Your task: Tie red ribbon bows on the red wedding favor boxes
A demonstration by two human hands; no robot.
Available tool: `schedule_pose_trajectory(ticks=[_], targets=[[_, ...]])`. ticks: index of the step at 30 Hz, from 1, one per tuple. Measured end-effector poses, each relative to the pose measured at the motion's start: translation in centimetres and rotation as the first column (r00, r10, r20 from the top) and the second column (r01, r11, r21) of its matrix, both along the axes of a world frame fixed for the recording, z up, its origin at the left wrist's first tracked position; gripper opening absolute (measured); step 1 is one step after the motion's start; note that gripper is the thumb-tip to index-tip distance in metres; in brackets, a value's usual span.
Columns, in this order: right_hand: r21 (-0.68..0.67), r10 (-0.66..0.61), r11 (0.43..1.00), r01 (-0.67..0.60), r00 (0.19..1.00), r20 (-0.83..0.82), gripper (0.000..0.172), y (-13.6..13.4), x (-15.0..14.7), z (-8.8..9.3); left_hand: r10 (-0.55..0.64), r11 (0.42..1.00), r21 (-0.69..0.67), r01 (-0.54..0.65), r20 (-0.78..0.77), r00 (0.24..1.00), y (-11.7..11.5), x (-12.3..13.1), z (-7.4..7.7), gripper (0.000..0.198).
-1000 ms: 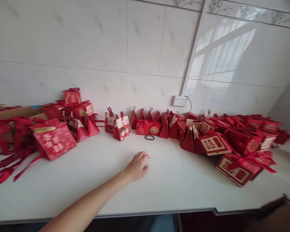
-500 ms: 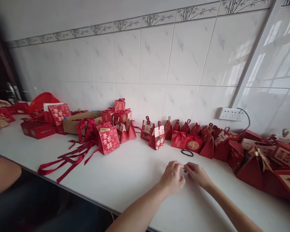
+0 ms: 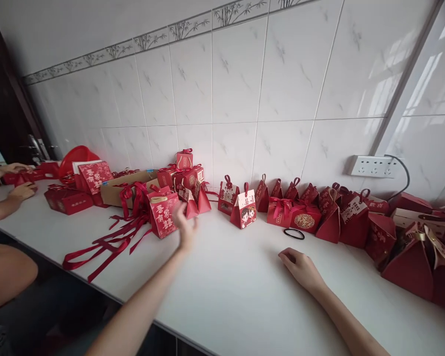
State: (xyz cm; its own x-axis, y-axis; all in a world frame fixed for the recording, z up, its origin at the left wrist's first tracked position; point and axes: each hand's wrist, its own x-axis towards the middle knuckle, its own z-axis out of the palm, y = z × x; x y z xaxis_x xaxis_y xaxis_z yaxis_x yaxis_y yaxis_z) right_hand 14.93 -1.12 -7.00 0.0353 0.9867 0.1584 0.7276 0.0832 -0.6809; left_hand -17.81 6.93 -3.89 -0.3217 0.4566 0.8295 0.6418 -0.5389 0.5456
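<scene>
My left hand (image 3: 184, 227) is stretched out over the white counter (image 3: 226, 291), fingers apart and a little blurred, right beside a red gift bag with gold characters (image 3: 163, 213). It holds nothing. My right hand (image 3: 301, 267) rests on the counter with its fingers loosely curled and nothing visible in it. A black hair band (image 3: 294, 234) lies just beyond that hand. A row of small red favour boxes (image 3: 304, 213) lines the tiled wall.
Loose red ribbons (image 3: 104, 242) trail toward the counter's front edge. A cardboard box (image 3: 122, 188), stacked red boxes and a red bowl (image 3: 74, 154) stand at the left. Another person's hands (image 3: 20, 190) work at the far left. A wall socket (image 3: 373, 165) sits at the right.
My hands were together near the hair band; the left one has swung out to the red gift bag. The right hand has stayed put. The view has shifted left.
</scene>
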Motion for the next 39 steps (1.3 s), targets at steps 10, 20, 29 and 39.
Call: schedule_pose_trajectory(ticks=[10, 20, 29, 39], targets=[[0.009, -0.038, 0.999, 0.039, 0.995, -0.095, 0.02, 0.0, -0.3, 0.2, 0.288, 0.895, -0.397, -0.203, 0.167, 0.943, 0.0, -10.7, 3.4, 0.021], [0.06, -0.097, 0.99, 0.129, 0.921, -0.377, 0.025, 0.1, -0.4, 0.3, -0.205, 0.957, -0.187, 0.22, 0.096, 0.974, -3.9, 6.7, 2.9, 0.028], [0.249, -0.245, 0.815, 0.524, 0.7, -0.671, 0.045, 0.1, 1.5, 1.1, -0.593, 0.722, -0.337, 0.604, 0.147, 0.792, -5.3, 18.5, -2.0, 0.018], [0.729, 0.041, 0.62, -0.291, 0.939, 0.34, 0.012, -1.4, -0.9, 7.3, -0.787, 0.528, -0.337, 0.779, 0.15, 0.598, -6.4, 16.7, -0.4, 0.022]])
